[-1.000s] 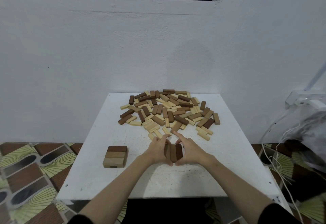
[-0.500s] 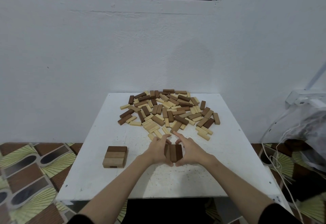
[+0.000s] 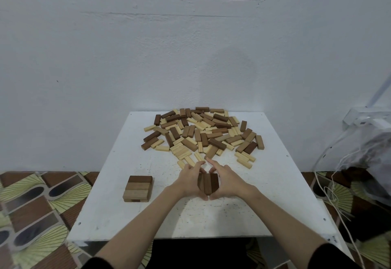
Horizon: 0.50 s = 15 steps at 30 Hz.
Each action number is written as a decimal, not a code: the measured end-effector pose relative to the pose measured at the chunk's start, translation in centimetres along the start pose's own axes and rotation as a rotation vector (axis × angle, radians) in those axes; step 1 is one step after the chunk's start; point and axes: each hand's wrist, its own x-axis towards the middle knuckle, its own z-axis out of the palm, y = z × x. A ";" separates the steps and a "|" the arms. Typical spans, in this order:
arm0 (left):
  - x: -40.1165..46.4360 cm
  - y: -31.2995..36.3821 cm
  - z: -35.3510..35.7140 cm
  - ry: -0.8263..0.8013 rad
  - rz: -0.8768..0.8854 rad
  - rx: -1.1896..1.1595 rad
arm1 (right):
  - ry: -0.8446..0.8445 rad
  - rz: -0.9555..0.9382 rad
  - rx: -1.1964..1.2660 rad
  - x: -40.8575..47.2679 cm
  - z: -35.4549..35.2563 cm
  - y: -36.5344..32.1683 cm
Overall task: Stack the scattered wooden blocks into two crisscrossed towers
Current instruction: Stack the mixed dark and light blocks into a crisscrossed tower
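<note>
Three dark wooden blocks (image 3: 208,183) lie side by side as a square layer on the white table (image 3: 264,194), near its middle front. My left hand (image 3: 189,181) cups the layer's left side and my right hand (image 3: 227,181) cups its right side, fingers curved round the far edge and thumbs meeting at the near edge. A low two-layer stack (image 3: 138,188) of light and dark blocks stands at the table's front left. A big scattered pile of loose blocks (image 3: 203,134), pale and brown, covers the far half of the table.
A white wall rises just behind the table. Patterned floor tiles (image 3: 31,205) show at the left. White cables (image 3: 330,192) and a translucent plastic bag (image 3: 372,158) hang off the table's right side.
None of note: both hands stay pressed round the three-block layer, with only a slight shift of the fingers.
</note>
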 end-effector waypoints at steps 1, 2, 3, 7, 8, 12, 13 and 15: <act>0.0 0.0 0.0 0.001 0.000 0.000 | -0.001 0.000 -0.002 0.0 0.0 0.0; 0.0 0.0 0.0 0.002 0.000 0.002 | -0.001 0.000 -0.005 0.0 0.0 0.0; -0.1 0.0 0.0 0.004 0.000 0.004 | -0.004 0.001 -0.008 0.0 0.1 0.0; -0.2 0.1 -0.1 0.011 0.002 -0.008 | -0.008 -0.004 -0.019 0.1 0.1 0.2; -0.2 0.2 -0.1 0.011 0.002 -0.010 | -0.009 -0.003 -0.019 0.0 0.1 0.1; -0.3 0.2 -0.1 0.013 -0.001 -0.015 | -0.011 -0.003 -0.018 0.1 0.1 0.1; -0.3 0.2 -0.1 0.015 -0.001 -0.011 | -0.012 -0.003 -0.017 0.2 0.1 0.1; -0.3 0.3 -0.2 0.019 -0.001 -0.008 | -0.009 -0.001 -0.013 0.2 0.2 0.1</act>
